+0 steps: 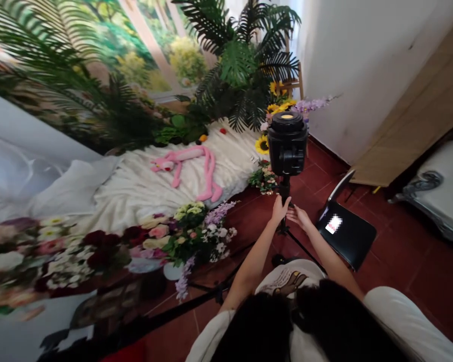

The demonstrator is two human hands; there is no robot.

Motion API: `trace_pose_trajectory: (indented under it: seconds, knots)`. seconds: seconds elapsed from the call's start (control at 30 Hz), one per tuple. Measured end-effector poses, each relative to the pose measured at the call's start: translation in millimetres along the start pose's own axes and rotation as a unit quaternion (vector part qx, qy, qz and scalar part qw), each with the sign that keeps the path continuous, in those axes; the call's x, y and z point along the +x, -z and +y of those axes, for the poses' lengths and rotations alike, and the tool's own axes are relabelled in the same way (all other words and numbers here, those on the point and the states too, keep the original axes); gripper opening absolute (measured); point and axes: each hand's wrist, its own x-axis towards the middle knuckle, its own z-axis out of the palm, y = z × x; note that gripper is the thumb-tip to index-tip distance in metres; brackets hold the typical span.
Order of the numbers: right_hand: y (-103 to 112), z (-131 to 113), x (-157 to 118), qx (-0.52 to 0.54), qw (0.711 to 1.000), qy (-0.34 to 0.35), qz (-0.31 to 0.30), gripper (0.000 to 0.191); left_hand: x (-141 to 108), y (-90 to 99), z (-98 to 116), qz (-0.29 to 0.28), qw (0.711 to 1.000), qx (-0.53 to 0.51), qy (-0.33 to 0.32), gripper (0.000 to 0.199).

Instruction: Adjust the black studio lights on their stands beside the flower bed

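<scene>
A black studio light (pixel 287 146) stands upright on a black stand in front of me, its round top facing up. My left hand (pixel 280 208) is wrapped round the stand's pole just below the light. On the pole's right side, my right hand (pixel 299 217) has its fingers stretched toward a small dark knob, and its fingertips are at the knob. The legs of the stand (pixel 284 230) spread out below both hands, partly hidden by my arms.
A black chair (pixel 349 234) with a blurred white item is close on the right. Left lies a white fur cloth (pixel 132 186) with a pink plush toy (pixel 209 173), bordered by flowers (pixel 158 234). A black pole (pixel 173 312) crosses the lower left. Palm fronds (pixel 241 60) rise behind.
</scene>
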Motion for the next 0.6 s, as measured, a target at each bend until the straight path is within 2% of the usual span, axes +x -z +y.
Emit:
trace_pose_trajectory:
  seconds: [0.13, 0.3, 0.4, 0.47, 0.5, 0.6]
  knots:
    - [-1.8, -15.8, -2.0, 0.014, 1.000, -0.013, -0.008, 0.025, 7.8, -2.2, 1.6, -0.009, 1.000, -0.008, 0.018, 0.042]
    - [-0.5, -23.7, -3.2, 0.021, 0.999, -0.016, -0.048, 0.017, 1.1, 3.5, 3.9, -0.024, 1.000, 0.013, 0.001, 0.040]
    - [-1.7, -25.2, -1.6, -0.014, 0.999, 0.005, -0.045, 0.015, -2.7, 6.4, 4.4, -0.020, 0.999, 0.030, -0.008, 0.037]
    - [-2.8, -26.3, -1.8, -0.096, 0.993, 0.072, -0.006, 0.017, -3.4, 7.2, 4.1, -0.017, 0.999, 0.040, -0.008, 0.034]
    - [-3.3, -27.2, -2.8, -0.156, 0.980, 0.124, 0.021, 0.020, -3.3, 7.3, 4.0, -0.015, 0.999, 0.044, -0.007, 0.032]
    - [-6.8, -32.9, -8.9, -0.333, 0.898, 0.278, 0.070, 0.023, -2.5, 7.2, 4.0, -0.008, 0.999, 0.043, -0.012, 0.029]
